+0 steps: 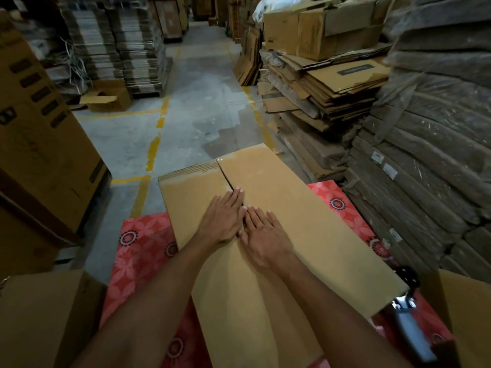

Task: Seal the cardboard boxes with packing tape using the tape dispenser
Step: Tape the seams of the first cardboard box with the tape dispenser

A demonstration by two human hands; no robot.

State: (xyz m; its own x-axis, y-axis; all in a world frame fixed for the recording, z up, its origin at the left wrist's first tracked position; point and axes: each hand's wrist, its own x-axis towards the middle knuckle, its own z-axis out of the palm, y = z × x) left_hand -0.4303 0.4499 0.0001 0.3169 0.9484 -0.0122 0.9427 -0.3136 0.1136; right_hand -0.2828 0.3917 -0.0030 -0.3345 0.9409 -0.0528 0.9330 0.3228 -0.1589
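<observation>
Both the left hand (221, 221) and right hand (264, 235), fingers flat and grasping nothing, press the box (305, 221) flaps shut on the red cloth (138, 251) (taping comes next, so fetch the dispenser (406, 312)).

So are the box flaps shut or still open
Shut but untaped. The two flaps lie flat and meet along the centre seam, with the left hand and right hand pressing on them; a slight gap shows at the far end.
</observation>
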